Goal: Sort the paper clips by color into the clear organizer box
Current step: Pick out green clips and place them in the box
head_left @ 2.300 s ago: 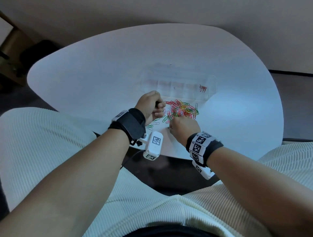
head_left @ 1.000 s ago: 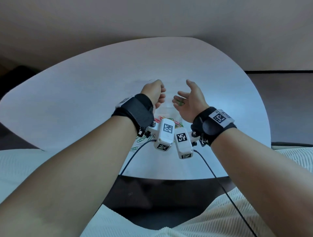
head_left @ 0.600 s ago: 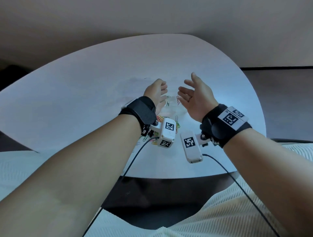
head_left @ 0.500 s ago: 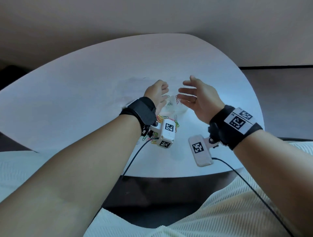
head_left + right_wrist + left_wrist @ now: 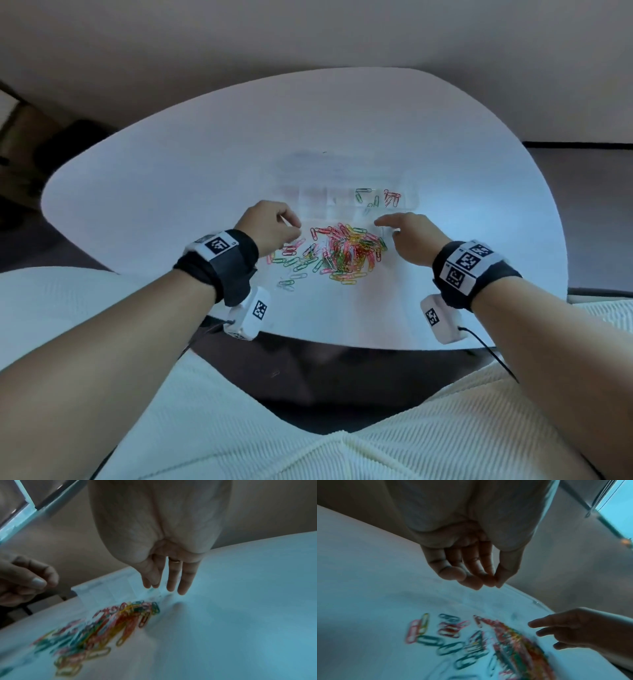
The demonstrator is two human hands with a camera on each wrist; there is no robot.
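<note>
A pile of mixed-colour paper clips (image 5: 339,253) (image 5: 510,639) (image 5: 111,622) lies on the white table (image 5: 171,192). Just behind it stands the clear organizer box (image 5: 318,202) (image 5: 111,589). A few green clips (image 5: 368,200) lie in one of its right compartments and red clips (image 5: 392,198) in the rightmost one. My left hand (image 5: 291,226) (image 5: 488,580) hovers over the pile's left end, fingers loosely curled, thumb near the fingertips, nothing visible in it. My right hand (image 5: 387,226) (image 5: 164,586) hovers at the pile's right end with straight fingers, holding nothing.
Loose green and pale clips (image 5: 291,277) are scattered towards the table's near edge. Wrist cameras with cables hang under both wrists (image 5: 246,315) (image 5: 442,318). A beige wall runs behind the table, and dark furniture (image 5: 68,144) stands at the far left.
Both hands were raised over the box, the right one palm up. They have come down and apart to either end of the pile. Green clips now lie in the box.
</note>
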